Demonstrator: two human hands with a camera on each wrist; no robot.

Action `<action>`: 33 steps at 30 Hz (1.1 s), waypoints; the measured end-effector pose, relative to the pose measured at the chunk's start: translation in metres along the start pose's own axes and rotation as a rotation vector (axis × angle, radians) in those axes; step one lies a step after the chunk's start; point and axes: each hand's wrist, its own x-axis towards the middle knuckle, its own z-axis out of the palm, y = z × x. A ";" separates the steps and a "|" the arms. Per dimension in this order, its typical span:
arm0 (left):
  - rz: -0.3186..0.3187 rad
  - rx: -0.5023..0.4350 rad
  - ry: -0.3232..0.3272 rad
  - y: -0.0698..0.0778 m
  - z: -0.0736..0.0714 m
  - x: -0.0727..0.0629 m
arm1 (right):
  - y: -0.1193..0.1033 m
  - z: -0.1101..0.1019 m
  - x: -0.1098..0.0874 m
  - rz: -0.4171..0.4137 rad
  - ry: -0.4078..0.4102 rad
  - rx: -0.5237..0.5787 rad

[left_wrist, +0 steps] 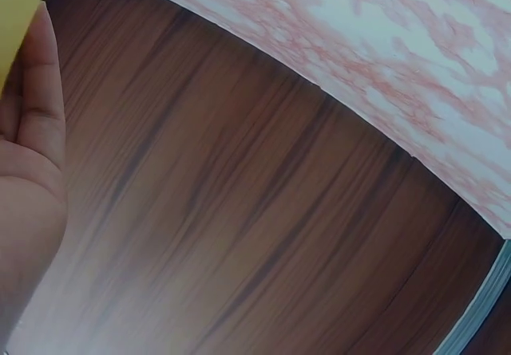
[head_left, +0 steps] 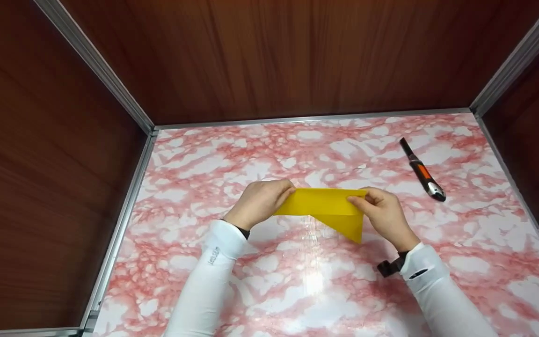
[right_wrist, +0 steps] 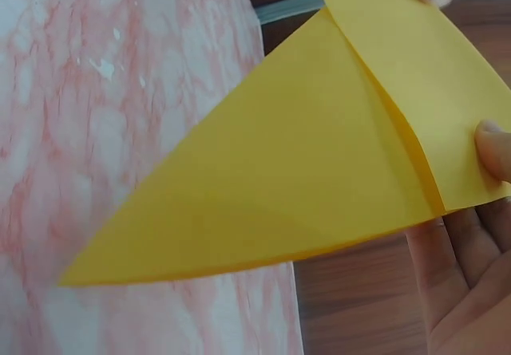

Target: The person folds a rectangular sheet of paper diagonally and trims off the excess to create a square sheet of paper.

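Observation:
A folded sheet of yellow paper [head_left: 328, 201] is stretched between both hands above the table. It has a long folded band along its upper edge and a triangular flap [right_wrist: 263, 163] pointing down near its right end. My left hand [head_left: 262, 199] grips the band's left end, thumb toward me. The right hand [head_left: 382, 213] pinches the other end, thumb in front and fingers behind, as the right wrist view shows. In the left wrist view, only part of the left hand [left_wrist: 32, 171] and a corner of the paper [left_wrist: 17, 20] appear at the left side.
A utility knife [head_left: 423, 173] with a black and orange handle lies on the table at the far right. The table [head_left: 194, 154] has a red and white marbled top. Brown wood-grain panels [head_left: 269, 61] with metal edging enclose its back and sides.

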 end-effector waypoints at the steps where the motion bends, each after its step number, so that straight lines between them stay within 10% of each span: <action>1: 0.001 0.001 0.003 -0.001 0.000 -0.001 | 0.000 -0.001 0.000 0.003 0.001 -0.003; 14: -0.051 -0.039 0.015 -0.015 -0.001 -0.012 | 0.004 -0.009 0.001 -0.005 0.012 0.021; 33: -0.285 -0.478 0.264 -0.025 0.011 -0.018 | 0.020 -0.011 0.002 0.051 0.017 0.036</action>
